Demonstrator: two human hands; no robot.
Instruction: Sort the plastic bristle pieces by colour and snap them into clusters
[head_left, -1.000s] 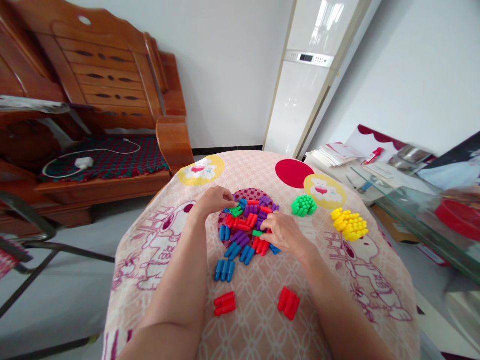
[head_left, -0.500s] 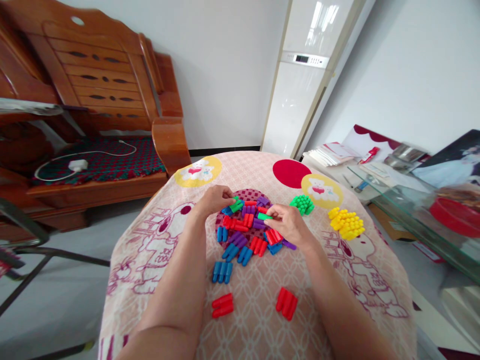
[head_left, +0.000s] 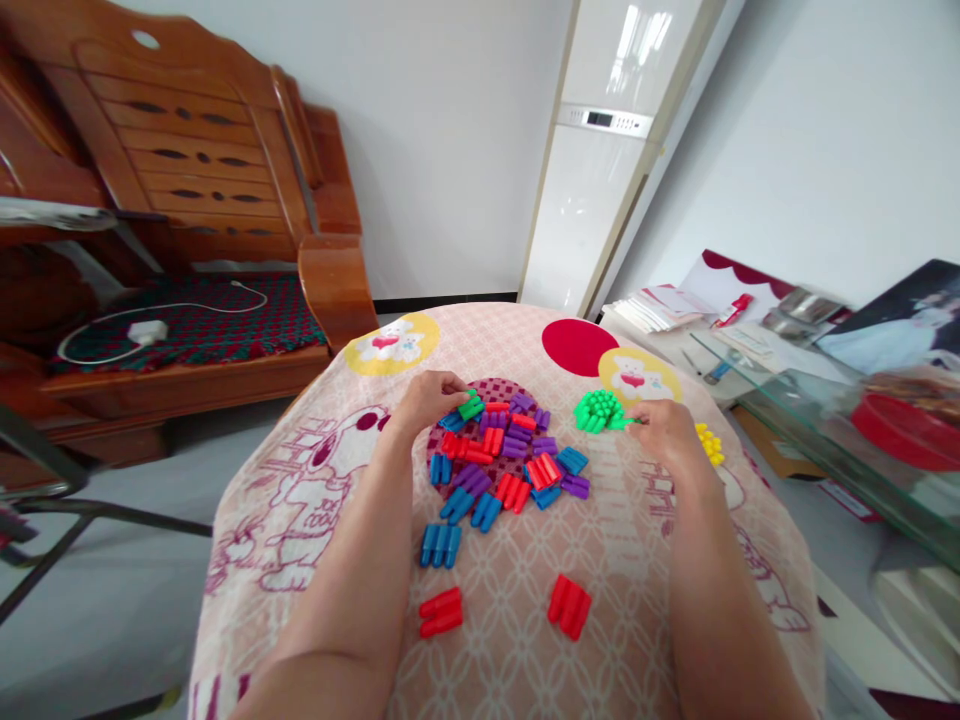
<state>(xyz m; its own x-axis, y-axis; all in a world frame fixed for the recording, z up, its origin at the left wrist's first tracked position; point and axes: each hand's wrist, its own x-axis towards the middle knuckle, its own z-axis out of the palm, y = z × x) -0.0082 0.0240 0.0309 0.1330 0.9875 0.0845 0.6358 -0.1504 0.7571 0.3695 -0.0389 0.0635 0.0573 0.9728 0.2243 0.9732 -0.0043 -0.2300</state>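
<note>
Left hand (head_left: 429, 397) curled, pinching green piece (head_left: 471, 407) at mixed pile's (head_left: 510, 460) far-left edge, right hand (head_left: 667, 432) closed, fingertips pressing small green piece (head_left: 627, 423) against green cluster (head_left: 596, 410) near table's (head_left: 525, 640) far-right edge

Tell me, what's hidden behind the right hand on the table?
Yellow blocks peek out past the right hand; most of that pile is covered. The hand's fingertips meet the green pile.

Two hands (head_left: 431, 398), two sorted block piles (head_left: 596, 410), one mixed heap (head_left: 502, 460).
</note>
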